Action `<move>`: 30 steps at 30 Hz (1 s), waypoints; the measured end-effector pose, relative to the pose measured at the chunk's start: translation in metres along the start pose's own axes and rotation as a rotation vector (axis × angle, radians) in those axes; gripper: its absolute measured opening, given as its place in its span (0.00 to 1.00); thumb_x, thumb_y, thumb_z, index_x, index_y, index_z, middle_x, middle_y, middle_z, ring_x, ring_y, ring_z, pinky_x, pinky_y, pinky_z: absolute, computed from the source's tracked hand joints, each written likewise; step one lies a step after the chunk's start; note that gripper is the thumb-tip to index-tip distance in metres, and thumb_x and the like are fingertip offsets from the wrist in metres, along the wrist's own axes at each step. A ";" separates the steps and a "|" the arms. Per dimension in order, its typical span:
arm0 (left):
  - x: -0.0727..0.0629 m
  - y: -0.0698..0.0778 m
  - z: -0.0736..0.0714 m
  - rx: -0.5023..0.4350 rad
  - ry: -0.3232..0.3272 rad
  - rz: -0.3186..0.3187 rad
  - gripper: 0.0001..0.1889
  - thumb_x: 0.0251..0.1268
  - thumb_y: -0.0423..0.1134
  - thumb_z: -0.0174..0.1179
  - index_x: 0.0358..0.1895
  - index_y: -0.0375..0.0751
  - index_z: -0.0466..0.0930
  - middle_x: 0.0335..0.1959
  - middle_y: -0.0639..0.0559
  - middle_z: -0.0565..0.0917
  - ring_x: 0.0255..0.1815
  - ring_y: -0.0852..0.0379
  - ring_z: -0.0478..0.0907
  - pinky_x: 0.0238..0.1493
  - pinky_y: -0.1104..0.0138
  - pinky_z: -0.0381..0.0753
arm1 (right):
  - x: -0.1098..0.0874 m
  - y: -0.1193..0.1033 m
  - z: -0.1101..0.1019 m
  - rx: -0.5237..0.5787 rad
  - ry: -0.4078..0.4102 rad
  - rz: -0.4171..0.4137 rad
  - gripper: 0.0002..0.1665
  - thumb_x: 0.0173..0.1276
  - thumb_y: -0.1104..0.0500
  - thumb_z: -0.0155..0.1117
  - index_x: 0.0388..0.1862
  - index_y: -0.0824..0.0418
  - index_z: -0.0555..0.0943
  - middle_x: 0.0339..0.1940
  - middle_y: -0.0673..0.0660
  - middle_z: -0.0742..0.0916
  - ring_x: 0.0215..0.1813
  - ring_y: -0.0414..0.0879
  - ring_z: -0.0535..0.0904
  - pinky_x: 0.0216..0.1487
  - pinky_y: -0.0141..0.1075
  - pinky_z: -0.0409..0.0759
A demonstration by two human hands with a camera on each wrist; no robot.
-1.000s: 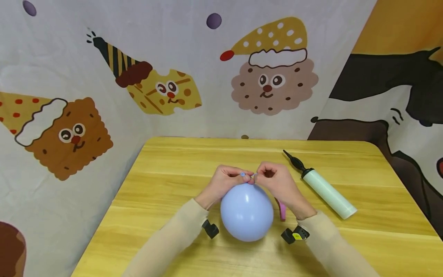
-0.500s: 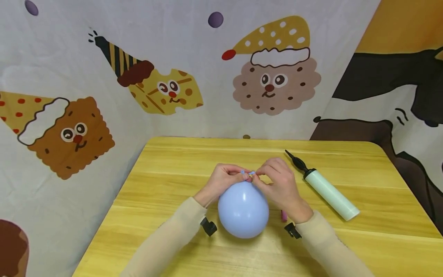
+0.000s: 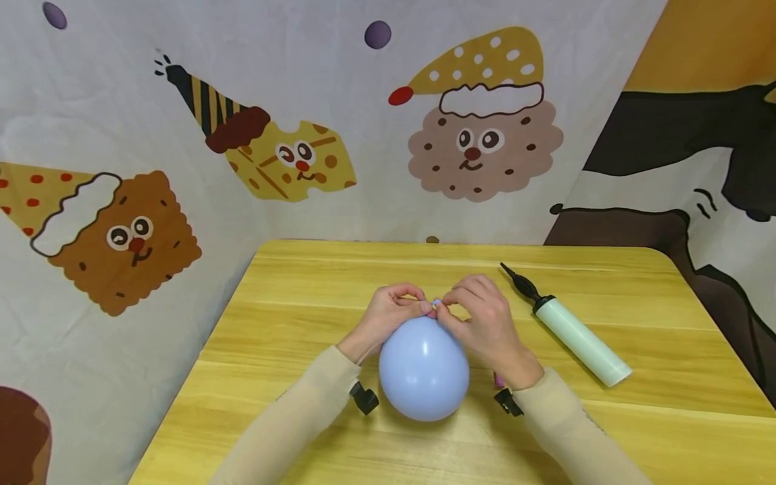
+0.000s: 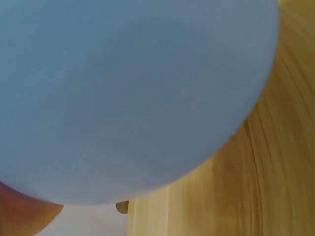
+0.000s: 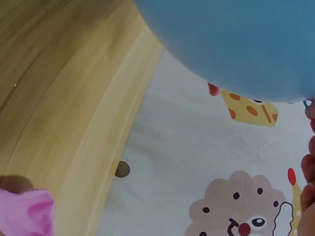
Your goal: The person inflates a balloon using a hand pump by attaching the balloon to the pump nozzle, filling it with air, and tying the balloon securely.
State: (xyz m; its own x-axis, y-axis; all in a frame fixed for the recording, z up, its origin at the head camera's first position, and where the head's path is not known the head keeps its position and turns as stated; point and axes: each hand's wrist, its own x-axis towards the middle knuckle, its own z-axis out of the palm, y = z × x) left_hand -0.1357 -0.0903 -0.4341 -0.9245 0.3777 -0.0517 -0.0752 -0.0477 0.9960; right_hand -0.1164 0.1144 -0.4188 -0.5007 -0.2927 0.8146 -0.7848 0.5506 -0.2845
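An inflated light blue balloon [image 3: 424,370] is held just above the table with its neck [image 3: 436,303] pointing away from me. My left hand [image 3: 386,315] pinches the neck from the left between thumb and fingers. From the other side, my right hand [image 3: 487,322] pinches the neck's free end. The balloon's round side [image 4: 133,98] fills most of the left wrist view, with a bit of a finger [image 4: 24,214] at the lower left corner. In the right wrist view, curled fingers [image 5: 309,167] show at the right edge; the knot area is mostly hidden.
On the table [image 3: 291,283], a pale green hand pump [image 3: 582,340] with a black nozzle lies to the right. A limp pink piece, seemingly an uninflated balloon [image 5: 29,211], lies beside my right wrist. A printed cloth [image 3: 376,135] hangs behind the table.
My right hand has turned and its fingers have shifted round the neck's end. The neck's end has drawn in between the fingertips. The balloon has moved slightly left.
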 end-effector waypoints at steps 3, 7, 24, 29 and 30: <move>0.000 -0.001 -0.001 -0.001 -0.010 -0.002 0.10 0.68 0.35 0.70 0.46 0.32 0.87 0.38 0.43 0.91 0.40 0.51 0.90 0.44 0.58 0.89 | 0.000 0.000 -0.001 0.007 -0.029 0.034 0.07 0.55 0.66 0.77 0.26 0.60 0.84 0.29 0.53 0.85 0.40 0.51 0.79 0.43 0.44 0.82; 0.000 -0.002 -0.004 0.062 -0.064 -0.012 0.13 0.70 0.40 0.70 0.48 0.33 0.89 0.37 0.44 0.91 0.41 0.51 0.90 0.45 0.58 0.89 | 0.001 -0.001 -0.004 0.041 -0.078 0.122 0.10 0.55 0.66 0.80 0.26 0.59 0.85 0.29 0.50 0.85 0.40 0.47 0.79 0.40 0.41 0.81; 0.005 0.003 -0.019 0.153 -0.486 0.084 0.23 0.78 0.54 0.58 0.43 0.32 0.83 0.59 0.51 0.77 0.67 0.54 0.71 0.67 0.57 0.75 | 0.000 0.006 -0.002 0.036 -0.112 0.170 0.09 0.58 0.67 0.81 0.31 0.60 0.86 0.34 0.52 0.87 0.45 0.50 0.80 0.44 0.45 0.81; 0.004 0.005 -0.019 0.173 -0.472 0.115 0.20 0.78 0.54 0.59 0.46 0.37 0.82 0.63 0.51 0.74 0.69 0.52 0.69 0.67 0.53 0.74 | -0.002 0.009 -0.002 -0.023 -0.065 0.128 0.09 0.56 0.67 0.81 0.30 0.61 0.86 0.32 0.53 0.86 0.43 0.52 0.80 0.45 0.47 0.80; 0.003 0.006 -0.019 0.183 -0.466 0.121 0.18 0.77 0.51 0.59 0.47 0.37 0.83 0.63 0.51 0.74 0.68 0.51 0.69 0.66 0.52 0.75 | -0.002 0.009 -0.002 -0.031 -0.063 0.127 0.09 0.56 0.67 0.81 0.29 0.61 0.85 0.32 0.53 0.86 0.42 0.52 0.80 0.45 0.46 0.80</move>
State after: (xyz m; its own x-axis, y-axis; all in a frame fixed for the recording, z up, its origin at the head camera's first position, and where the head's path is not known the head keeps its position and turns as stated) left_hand -0.1463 -0.1071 -0.4294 -0.6546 0.7536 0.0606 0.1273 0.0309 0.9914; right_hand -0.1221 0.1215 -0.4221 -0.6182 -0.2669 0.7393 -0.7022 0.6102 -0.3669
